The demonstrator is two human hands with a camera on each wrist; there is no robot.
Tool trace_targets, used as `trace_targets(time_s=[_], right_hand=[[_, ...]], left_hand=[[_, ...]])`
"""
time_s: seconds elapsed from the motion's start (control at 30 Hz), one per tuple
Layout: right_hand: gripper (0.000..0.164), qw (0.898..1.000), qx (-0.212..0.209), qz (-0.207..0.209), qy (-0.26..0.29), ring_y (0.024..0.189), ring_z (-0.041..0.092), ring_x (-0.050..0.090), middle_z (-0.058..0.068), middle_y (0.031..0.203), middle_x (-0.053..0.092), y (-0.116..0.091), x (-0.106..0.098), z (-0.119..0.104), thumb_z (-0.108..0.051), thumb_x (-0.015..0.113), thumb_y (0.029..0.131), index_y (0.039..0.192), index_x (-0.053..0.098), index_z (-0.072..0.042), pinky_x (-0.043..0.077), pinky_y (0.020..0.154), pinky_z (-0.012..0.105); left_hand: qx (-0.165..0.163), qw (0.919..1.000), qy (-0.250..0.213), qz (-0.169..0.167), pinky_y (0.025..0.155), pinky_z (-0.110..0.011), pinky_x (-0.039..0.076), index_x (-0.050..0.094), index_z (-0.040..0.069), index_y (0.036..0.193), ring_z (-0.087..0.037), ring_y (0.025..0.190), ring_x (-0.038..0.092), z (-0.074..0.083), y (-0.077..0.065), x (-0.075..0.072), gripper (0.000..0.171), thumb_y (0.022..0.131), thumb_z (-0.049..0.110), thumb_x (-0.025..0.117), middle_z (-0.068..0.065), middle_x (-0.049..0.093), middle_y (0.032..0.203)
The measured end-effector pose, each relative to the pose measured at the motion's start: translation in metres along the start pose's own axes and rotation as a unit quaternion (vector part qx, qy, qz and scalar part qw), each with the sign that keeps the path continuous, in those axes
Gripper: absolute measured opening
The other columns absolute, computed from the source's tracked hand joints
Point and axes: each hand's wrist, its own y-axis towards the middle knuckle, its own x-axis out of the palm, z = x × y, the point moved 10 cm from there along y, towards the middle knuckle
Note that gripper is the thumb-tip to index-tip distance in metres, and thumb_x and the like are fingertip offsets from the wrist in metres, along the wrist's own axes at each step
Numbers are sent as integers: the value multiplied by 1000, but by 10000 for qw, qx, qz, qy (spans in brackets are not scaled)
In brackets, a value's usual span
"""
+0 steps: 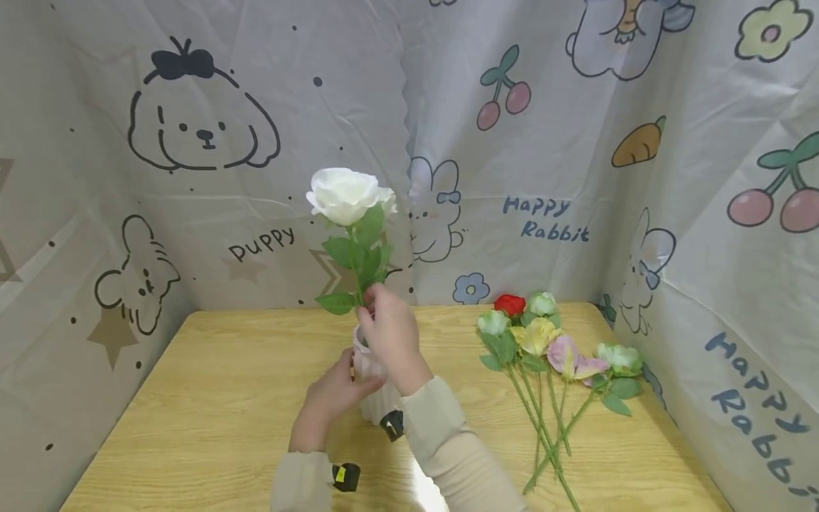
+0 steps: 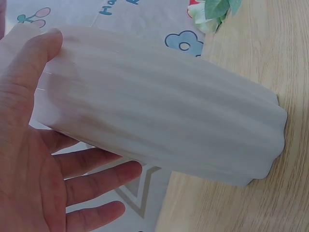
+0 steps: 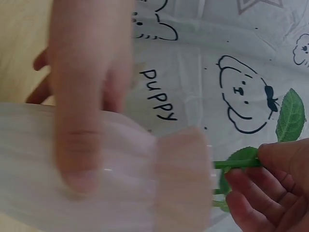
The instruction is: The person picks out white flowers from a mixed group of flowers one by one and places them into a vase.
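A white ribbed vase (image 1: 377, 404) stands upright on the table, and my left hand (image 1: 329, 393) grips it near the neck. In the left wrist view the thumb lies across the vase (image 2: 164, 104), with the other fingers spread along its far side. Above the rim, my right hand (image 1: 397, 338) pinches a green stem (image 3: 236, 164) between thumb and fingertips. A large white rose (image 1: 344, 195) with green leaves rises over this hand. Partly hidden behind it is another white bloom (image 1: 387, 201). More stems show at the vase mouth in the right wrist view.
On the right of the wooden table (image 1: 211, 398) lie several loose flowers: a red one (image 1: 510, 305), a yellow one (image 1: 537, 336), a pink one (image 1: 566, 355) and pale green ones (image 1: 619, 358). Their stems point toward the front. Printed curtains (image 1: 345, 85) enclose the back and sides.
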Motion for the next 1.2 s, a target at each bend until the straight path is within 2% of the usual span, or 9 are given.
trace_targets(time_s=[0.17, 0.33, 0.6, 0.67, 0.77, 0.87, 0.93, 1.07, 1.2], right_hand=[[14, 9999, -103, 0, -112, 58, 5, 50, 5, 78, 64, -7, 13, 9, -15, 54, 84, 94, 57, -6, 41, 49, 16], [15, 9997, -43, -36, -253, 60, 7, 54, 7, 80, 65, -12, 19, 14, -14, 56, 82, 94, 58, -5, 44, 51, 15], [14, 9999, -26, -86, -87, 66, 9, 58, 7, 84, 66, -17, 10, 18, -15, 53, 84, 94, 57, -6, 47, 56, 16], [12, 9998, -178, 130, -24, 67, 9, 58, 6, 82, 66, -22, 2, 21, -15, 52, 85, 92, 57, -7, 48, 58, 17], [9, 9968, -414, 688, 36, 68, 10, 58, 5, 78, 65, -33, -16, 33, -13, 53, 83, 86, 58, -7, 51, 62, 20], [8, 9951, -286, 951, -19, 70, 12, 60, 7, 79, 65, -46, -28, 56, -12, 54, 82, 84, 59, -6, 53, 66, 25], [12, 9972, 63, 741, -75, 73, 14, 61, 8, 82, 65, -54, -29, 78, -13, 53, 82, 88, 61, -5, 54, 67, 29], [23, 9967, 748, -116, -300, 83, 22, 63, 13, 94, 66, -72, -18, 124, -16, 51, 84, 100, 61, -2, 54, 72, 36], [31, 9887, 1081, -757, -713, 86, 28, 62, 17, 103, 65, -94, -12, 153, -18, 52, 84, 108, 58, 0, 53, 68, 38]], left_hand=[[-32, 10000, -37, -8, 92, -56, 43, 18, 10, 141, -37, 120, 45, -1, 0, 1, 94, 73, 67, 51, -20, 39, 140], [66, 9999, -140, 5, 95, -55, 42, 15, 11, 142, -37, 122, 43, -2, 0, 2, 95, 74, 64, 53, -20, 36, 141], [-120, 9998, -153, -4, 94, -57, 42, 16, 14, 142, -37, 122, 43, -4, -2, 2, 96, 72, 68, 52, -18, 35, 143], [-163, 9998, -59, 10, 93, -58, 42, 17, 13, 142, -38, 121, 45, -4, -3, 2, 96, 72, 68, 52, -18, 36, 142], [-225, 9997, -1, 25, 93, -59, 41, 17, 13, 142, -38, 119, 46, -3, -3, 3, 96, 71, 69, 51, -19, 36, 142], [-222, 9997, -15, 54, 93, -60, 41, 17, 14, 142, -37, 119, 47, -2, -3, 3, 96, 72, 69, 50, -18, 37, 142], [-180, 9998, -50, 76, 92, -60, 40, 16, 14, 142, -36, 118, 48, 0, -2, 2, 95, 72, 69, 50, -18, 37, 142], [-52, 9999, -86, 83, 95, -63, 37, 11, 10, 142, -39, 124, 41, 2, -3, 3, 97, 74, 68, 48, -21, 31, 144], [-251, 9988, 396, 139, 95, -62, 37, 5, 0, 141, -44, 126, 35, 6, -16, -4, 102, 77, 72, 38, -27, 23, 144]])
